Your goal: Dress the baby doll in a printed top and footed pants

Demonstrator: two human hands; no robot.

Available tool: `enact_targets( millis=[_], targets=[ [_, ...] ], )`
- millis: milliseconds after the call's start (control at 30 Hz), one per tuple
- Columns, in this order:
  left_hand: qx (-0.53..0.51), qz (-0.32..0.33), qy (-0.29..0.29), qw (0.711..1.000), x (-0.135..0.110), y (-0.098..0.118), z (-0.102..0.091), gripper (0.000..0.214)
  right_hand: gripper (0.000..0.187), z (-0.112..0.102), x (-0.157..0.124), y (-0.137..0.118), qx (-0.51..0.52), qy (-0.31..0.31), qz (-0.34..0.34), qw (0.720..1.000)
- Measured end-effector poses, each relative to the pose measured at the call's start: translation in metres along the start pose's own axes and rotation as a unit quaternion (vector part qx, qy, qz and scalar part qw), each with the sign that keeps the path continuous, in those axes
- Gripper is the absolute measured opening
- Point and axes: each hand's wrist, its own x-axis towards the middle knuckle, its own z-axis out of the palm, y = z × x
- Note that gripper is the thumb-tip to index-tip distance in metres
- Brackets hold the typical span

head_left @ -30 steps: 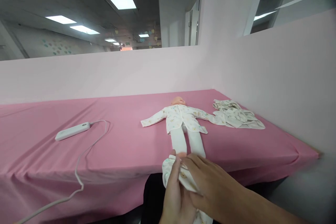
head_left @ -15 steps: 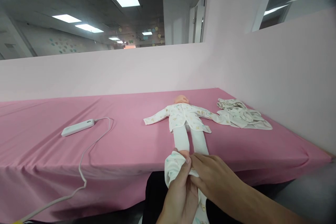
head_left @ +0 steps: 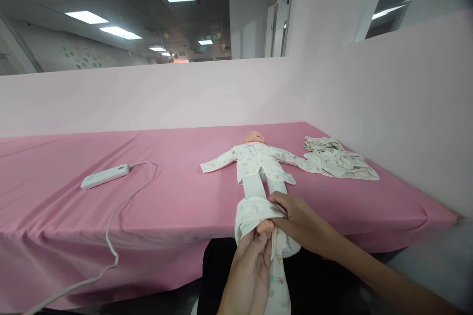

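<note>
A white remote [head_left: 105, 176] with its cord [head_left: 118, 216] lies on the pink sheet [head_left: 55, 206], folded baby clothes [head_left: 340, 157] by the wall.

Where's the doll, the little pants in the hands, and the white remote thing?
doll [head_left: 258, 157], head view, on its printed shirt.
little pants [head_left: 251, 209], head view, on the bunched waistband.
white remote [head_left: 105, 176], head view, on the middle of its body.

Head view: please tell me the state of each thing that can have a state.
Doll: lying on its back, top on, feet at the table edge.
Printed trousers: bunched over the doll's feet, held by both hands.
Left hand: gripping the trousers.
Right hand: gripping the trousers.
Spare clothes: crumpled on the table.
White remote: lying flat, cable attached.
</note>
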Motion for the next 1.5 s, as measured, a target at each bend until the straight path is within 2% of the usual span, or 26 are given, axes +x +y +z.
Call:
enact_targets(
  millis=[100, 200, 267, 333, 433, 500, 567, 633, 733, 800, 867, 967, 1100, 1200, 1267, 1333, 1367, 1433, 1500],
  targets=[
    [0.114, 0.034, 0.019, 0.993, 0.001, 0.005, -0.006, 0.026, 0.005, 0.004, 0.005, 0.008, -0.012, 0.035, -0.017, 0.999],
    [0.271, 0.101, 0.030, 0.957, 0.008, 0.010, -0.012, 0.028, 0.012, 0.008, 0.010, 0.018, 0.038, 0.056, -0.019, 0.998],
    [0.378, 0.151, 0.042, 0.912, 0.015, 0.012, -0.017, 0.023, 0.015, 0.010, 0.012, 0.022, 0.077, 0.060, -0.028, 0.995],
    [0.472, 0.210, 0.057, 0.854, 0.025, 0.012, -0.023, 0.021, 0.014, 0.010, 0.013, 0.023, 0.100, 0.063, -0.044, 0.992],
    [0.551, 0.283, 0.082, 0.780, 0.041, 0.013, -0.034, 0.026, 0.011, 0.009, 0.014, 0.019, 0.104, 0.069, -0.054, 0.991],
    [0.572, 0.285, 0.113, 0.761, 0.051, 0.017, -0.039, 0.030, 0.010, 0.008, 0.014, 0.016, 0.102, 0.072, -0.047, 0.991],
    [0.587, 0.259, 0.146, 0.753, 0.059, 0.023, -0.040, 0.031, 0.010, 0.007, 0.014, 0.014, 0.102, 0.074, -0.042, 0.991],
    [0.628, 0.219, 0.131, 0.735, 0.065, 0.031, -0.038, 0.027, 0.011, 0.007, 0.015, 0.013, 0.098, 0.075, -0.047, 0.991],
    [0.721, 0.180, 0.072, 0.665, 0.072, 0.042, -0.036, 0.016, 0.021, 0.009, 0.016, 0.014, 0.075, 0.059, -0.053, 0.994],
    [0.755, 0.173, 0.058, 0.630, 0.074, 0.046, -0.035, 0.009, 0.030, 0.012, 0.016, 0.015, 0.061, 0.049, -0.042, 0.996],
    [0.763, 0.178, 0.047, 0.619, 0.074, 0.048, -0.036, 0.009, 0.039, 0.017, 0.011, 0.016, 0.049, 0.056, -0.029, 0.997],
    [0.755, 0.182, 0.015, 0.630, 0.065, 0.050, -0.040, 0.017, 0.041, 0.026, -0.007, 0.024, 0.020, 0.097, -0.038, 0.994],
    [0.731, 0.165, -0.012, 0.662, 0.036, 0.059, -0.042, 0.041, 0.040, 0.044, -0.055, 0.054, -0.042, 0.249, -0.070, 0.965],
    [0.736, 0.179, -0.017, 0.652, 0.015, 0.069, -0.025, 0.043, 0.026, 0.064, -0.094, 0.090, -0.042, 0.331, -0.027, 0.942],
    [0.746, 0.216, -0.035, 0.629, 0.010, 0.073, 0.000, 0.035, 0.022, 0.081, -0.109, 0.111, -0.001, 0.309, 0.026, 0.951],
    [0.757, 0.260, -0.084, 0.594, 0.015, 0.073, 0.030, 0.029, 0.031, 0.100, -0.113, 0.125, 0.055, 0.229, 0.080, 0.969],
    [0.769, 0.271, -0.129, 0.565, 0.021, 0.071, 0.044, 0.026, 0.039, 0.110, -0.111, 0.128, 0.087, 0.180, 0.094, 0.975],
    [0.804, 0.261, -0.235, 0.479, 0.038, 0.063, 0.069, 0.020, 0.057, 0.125, -0.100, 0.126, 0.153, 0.097, 0.085, 0.980],
    [0.843, 0.232, -0.305, 0.376, 0.056, 0.053, 0.083, 0.017, 0.061, 0.135, -0.086, 0.118, 0.218, 0.046, 0.057, 0.973]
  ],
)
